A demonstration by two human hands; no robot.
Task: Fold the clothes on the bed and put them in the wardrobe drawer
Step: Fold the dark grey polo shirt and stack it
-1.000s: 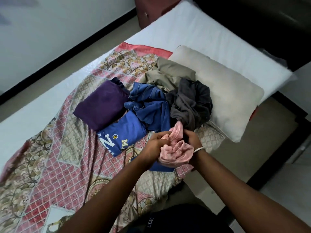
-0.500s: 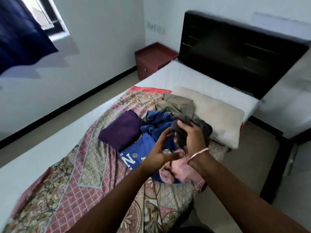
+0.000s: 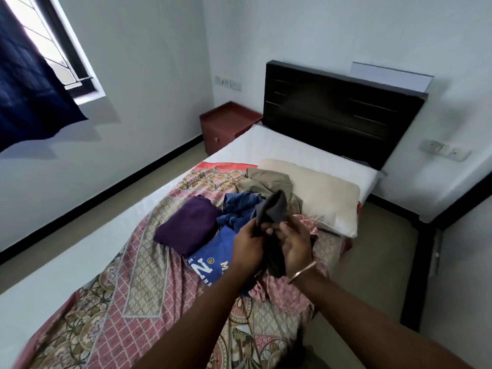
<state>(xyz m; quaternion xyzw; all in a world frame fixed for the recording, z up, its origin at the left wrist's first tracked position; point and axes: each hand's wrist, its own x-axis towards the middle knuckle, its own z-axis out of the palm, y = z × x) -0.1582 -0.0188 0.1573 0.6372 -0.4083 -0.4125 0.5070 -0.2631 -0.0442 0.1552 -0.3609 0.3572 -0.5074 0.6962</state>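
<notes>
Head view shows both hands up over the pile, and the dark grey garment is the one in play. The left hand has its fingers curled round the cloth's near edge, gripping it, while the right hand, bangle on the wrist, pinches the same garment just beside it, fingers bent into the fabric. The two hands are almost touching, knuckle to knuckle, with the grey cloth bunched between them.

The garment stands lifted off the bed: one end pokes up and away above the fingers, the other hangs down in front of the right palm. So its long axis runs roughly up and down, away from the person, not side to side. That is the relation to watch. To open it out for a fold, the hands will likely have to part sideways along an edge, and both are equally near it, gripping at close to the same spot.

Below them, the folded purple garment and the blue printed shirt lie flat on the patterned sheet. The crumpled blue garment and olive garment wait unfolded by the pillow, and the pink garment lies loose under the right wrist. No wardrobe drawer is in sight, so this looks like early going.
</notes>
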